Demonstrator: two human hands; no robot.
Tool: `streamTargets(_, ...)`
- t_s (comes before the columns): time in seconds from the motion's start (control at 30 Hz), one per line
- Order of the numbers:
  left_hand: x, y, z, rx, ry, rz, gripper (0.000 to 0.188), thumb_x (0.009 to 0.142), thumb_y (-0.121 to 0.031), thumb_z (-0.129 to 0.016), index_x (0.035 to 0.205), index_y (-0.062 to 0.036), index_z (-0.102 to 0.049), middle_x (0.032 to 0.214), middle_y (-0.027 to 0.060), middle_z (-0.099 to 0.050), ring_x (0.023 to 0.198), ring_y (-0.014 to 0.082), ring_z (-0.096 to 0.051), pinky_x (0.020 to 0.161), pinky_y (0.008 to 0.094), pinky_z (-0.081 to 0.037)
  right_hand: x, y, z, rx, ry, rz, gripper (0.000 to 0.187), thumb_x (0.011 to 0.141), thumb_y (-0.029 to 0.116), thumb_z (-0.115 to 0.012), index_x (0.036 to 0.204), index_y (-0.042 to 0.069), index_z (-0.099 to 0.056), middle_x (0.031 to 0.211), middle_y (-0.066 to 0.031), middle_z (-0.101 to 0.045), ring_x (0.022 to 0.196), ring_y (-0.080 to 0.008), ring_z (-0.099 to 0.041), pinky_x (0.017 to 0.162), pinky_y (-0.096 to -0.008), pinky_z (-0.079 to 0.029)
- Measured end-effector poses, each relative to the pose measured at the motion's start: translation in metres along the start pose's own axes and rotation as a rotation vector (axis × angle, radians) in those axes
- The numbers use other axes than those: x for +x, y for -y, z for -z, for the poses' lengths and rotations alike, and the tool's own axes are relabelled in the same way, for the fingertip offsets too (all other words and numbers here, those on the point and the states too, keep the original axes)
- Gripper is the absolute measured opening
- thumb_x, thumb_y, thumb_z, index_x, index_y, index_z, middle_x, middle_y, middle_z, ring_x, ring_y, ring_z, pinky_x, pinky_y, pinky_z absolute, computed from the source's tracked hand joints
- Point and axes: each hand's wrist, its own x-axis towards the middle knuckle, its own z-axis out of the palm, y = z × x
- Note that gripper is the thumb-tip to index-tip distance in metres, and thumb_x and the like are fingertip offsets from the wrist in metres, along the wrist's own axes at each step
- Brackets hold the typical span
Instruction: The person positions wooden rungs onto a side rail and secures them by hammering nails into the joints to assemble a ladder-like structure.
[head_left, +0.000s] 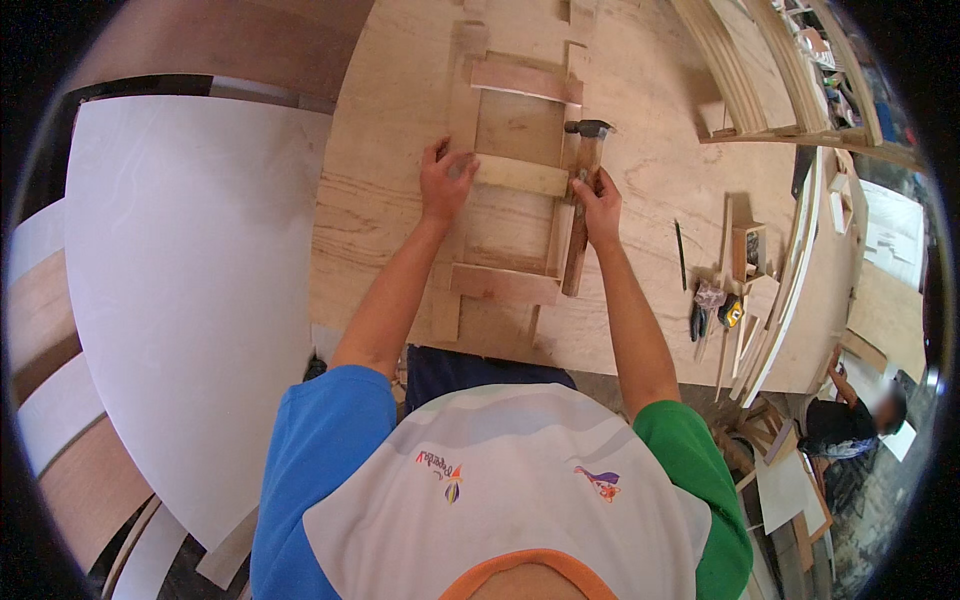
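A ladder-like wooden frame [505, 286] lies on a large plywood sheet, with short crosspieces over two long rails. My left hand [447, 182] is at the left end of the middle wooden slat [520, 175], its fingers curled and touching that end. On the other side, my right hand [600, 207] grips the wooden handle of a hammer [577, 250]. The hammer lies lengthwise along the right rail, its dark metal head pointing away from me. Its handle passes over or beside the slat's right end; which one I cannot tell.
Right of the frame are a dark pencil-like stick [681, 255], a small wooden box [748, 250], a yellow-and-black tape measure [731, 311] and thin wood strips. A slatted wooden structure [790, 65] stands far right. White panels [190, 250] fill the left. Another person [843, 425] works lower right.
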Motion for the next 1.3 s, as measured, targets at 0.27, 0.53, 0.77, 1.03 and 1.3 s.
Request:
streamTargets(0.27,0.001,-0.006,0.002,0.014,-0.023,0.002,0.029,0.075,-0.016,-0.079,0.099,-0.0037,-0.07,0.122,0.0171,-0.056,0.112,0.033,-0.056,0.096,0.0396,-0.046,0.0,-0.008,0.002,0.049,-0.016,0.004,0.041,0.087,0.012,-0.068,0.122,-0.005,-0.057,0.103,-0.0098,-0.067,0.092,-0.0165,-0.062,0.083,-0.031,-0.049)
streamTargets(0.53,0.0,-0.007,0.003,0.001,-0.023,0.017,0.025,0.074,-0.016,-0.079,0.094,-0.0032,-0.072,0.121,0.0164,-0.057,0.111,0.0325,-0.057,0.095,0.0392,-0.047,0.002,-0.004,0.004,0.039,-0.068,0.041,0.039,0.087,0.01,-0.067,0.122,-0.003,-0.058,0.099,-0.008,-0.067,0.088,-0.0142,-0.061,0.08,-0.0292,-0.049)
streamTargets(0.77,0.002,-0.002,0.0,-0.067,-0.023,0.086,0.022,0.072,-0.016,-0.081,0.088,-0.0032,-0.074,0.118,0.0143,-0.058,0.108,0.0305,-0.058,0.093,0.0378,-0.047,-0.001,-0.01,0.008,0.024,-0.089,0.064,0.04,0.086,0.011,-0.069,0.121,-0.005,-0.058,0.097,-0.0077,-0.067,0.085,-0.013,-0.06,0.076,-0.0282,-0.049)
streamTargets(1.03,0.004,0.002,0.0,-0.042,-0.006,0.08,0.024,0.071,-0.019,-0.083,0.089,-0.0059,-0.075,0.121,0.0131,-0.058,0.111,0.03,-0.057,0.094,0.0376,-0.047,-0.005,-0.018,0.009,0.078,-0.107,0.018,0.038,0.087,0.006,-0.067,0.121,-0.005,-0.057,0.102,-0.0055,-0.066,0.089,-0.0108,-0.059,0.08,-0.0251,-0.047)
streamTargets(1.3,0.003,0.005,-0.001,0.03,-0.035,0.018,0.026,0.071,-0.024,-0.084,0.091,-0.0088,-0.076,0.12,0.0126,-0.06,0.109,0.0295,-0.059,0.092,0.0387,-0.049,-0.012,-0.012,0.006,-0.308,-0.294,0.132,0.043,0.084,0.008,-0.069,0.121,-0.006,-0.055,0.088,-0.0105,-0.067,0.078,-0.0128,-0.062,0.07,-0.0286,-0.051)
